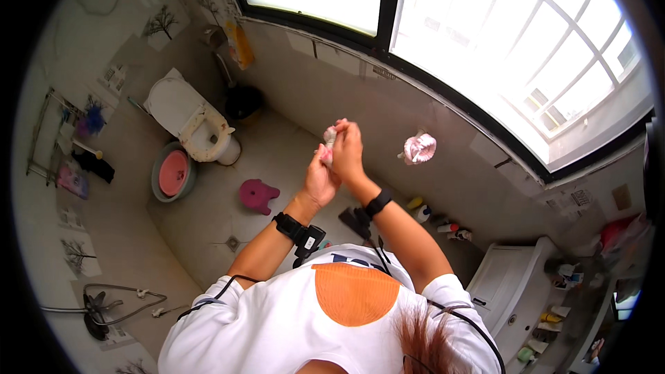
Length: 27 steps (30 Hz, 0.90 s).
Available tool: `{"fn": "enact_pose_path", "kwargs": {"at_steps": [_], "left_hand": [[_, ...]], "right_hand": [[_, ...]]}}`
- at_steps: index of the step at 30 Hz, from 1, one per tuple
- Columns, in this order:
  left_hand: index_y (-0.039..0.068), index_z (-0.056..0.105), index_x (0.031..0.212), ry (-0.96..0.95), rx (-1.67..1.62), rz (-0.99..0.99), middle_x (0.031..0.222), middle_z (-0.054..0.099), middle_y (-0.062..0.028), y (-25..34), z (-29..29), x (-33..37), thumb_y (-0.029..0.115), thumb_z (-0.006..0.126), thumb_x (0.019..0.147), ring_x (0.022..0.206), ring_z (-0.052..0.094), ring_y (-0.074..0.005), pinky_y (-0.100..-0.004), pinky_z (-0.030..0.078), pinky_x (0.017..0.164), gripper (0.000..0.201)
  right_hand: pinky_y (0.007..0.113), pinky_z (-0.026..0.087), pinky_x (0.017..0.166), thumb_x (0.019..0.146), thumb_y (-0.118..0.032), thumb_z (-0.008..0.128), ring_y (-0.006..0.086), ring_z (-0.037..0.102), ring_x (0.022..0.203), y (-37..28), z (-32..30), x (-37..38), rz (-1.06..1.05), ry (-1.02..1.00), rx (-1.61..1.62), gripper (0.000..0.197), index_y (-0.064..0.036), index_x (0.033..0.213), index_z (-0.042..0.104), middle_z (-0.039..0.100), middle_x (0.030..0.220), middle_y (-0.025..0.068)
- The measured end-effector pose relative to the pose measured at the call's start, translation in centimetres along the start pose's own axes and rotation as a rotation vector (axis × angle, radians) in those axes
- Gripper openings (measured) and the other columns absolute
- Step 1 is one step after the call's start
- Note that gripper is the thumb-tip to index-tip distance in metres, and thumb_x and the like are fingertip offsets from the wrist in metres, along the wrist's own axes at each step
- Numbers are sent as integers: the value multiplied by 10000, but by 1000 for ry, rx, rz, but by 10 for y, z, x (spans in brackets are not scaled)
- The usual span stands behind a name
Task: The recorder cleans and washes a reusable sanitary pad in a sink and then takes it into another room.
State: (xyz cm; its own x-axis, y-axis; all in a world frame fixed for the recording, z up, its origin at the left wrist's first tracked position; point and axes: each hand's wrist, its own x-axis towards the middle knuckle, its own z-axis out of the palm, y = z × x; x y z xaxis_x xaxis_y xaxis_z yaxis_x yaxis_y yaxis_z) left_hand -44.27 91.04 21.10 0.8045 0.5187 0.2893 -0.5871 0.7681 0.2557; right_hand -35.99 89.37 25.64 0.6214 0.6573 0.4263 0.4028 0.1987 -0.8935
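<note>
Out in front of me my two hands meet, closed around a small pink and white item that looks like soft cloth (330,137). My left hand (321,181) grips its lower part, with the thumb pointing up along it. My right hand (349,151) is wrapped over it from the right, fingers bent, and covers much of it. What kind of cloth it is does not show. Black bands with small devices circle both wrists. A pink and white frilled thing (419,147) hangs on the wall to the right of my hands.
On the left stand a toilet (201,128) with raised lid and a grey basin (158,179) holding a pink one. A purple stool (258,196) is on the tiled floor. Bottles (421,213) line the right wall, near a white sink cabinet (495,273). A barred window (519,34) spans the far wall.
</note>
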Motion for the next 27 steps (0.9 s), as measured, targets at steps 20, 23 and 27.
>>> {"fn": "enact_pose_path", "kwargs": {"at_steps": [20, 23, 27], "left_hand": [[16, 443, 1142, 522, 969, 1, 1068, 533, -61, 8, 56, 3, 231, 463, 868, 986, 512, -149, -286, 412, 847, 349], [20, 446, 1137, 506, 935, 56, 1074, 524, -54, 0, 60, 7, 307, 457, 874, 977, 507, -133, -271, 411, 834, 389], [68, 404, 1187, 586, 647, -38, 1067, 519, -52, -11, 75, 10, 382, 398, 888, 975, 505, -135, -283, 408, 839, 434]], "right_hand": [[353, 461, 806, 895, -184, 373, 213, 550, 908, 17, -45, -2, 1059, -205, 1418, 238, -25, 993, 520, 572, 975, 90], [304, 476, 732, 864, -184, 455, 185, 553, 864, 19, -41, -8, 921, -123, 1252, 221, -32, 1015, 508, 562, 980, 94], [275, 453, 746, 859, -59, 415, 143, 529, 845, -12, -21, -17, 711, -62, 972, 166, -33, 1012, 474, 534, 983, 76]]}}
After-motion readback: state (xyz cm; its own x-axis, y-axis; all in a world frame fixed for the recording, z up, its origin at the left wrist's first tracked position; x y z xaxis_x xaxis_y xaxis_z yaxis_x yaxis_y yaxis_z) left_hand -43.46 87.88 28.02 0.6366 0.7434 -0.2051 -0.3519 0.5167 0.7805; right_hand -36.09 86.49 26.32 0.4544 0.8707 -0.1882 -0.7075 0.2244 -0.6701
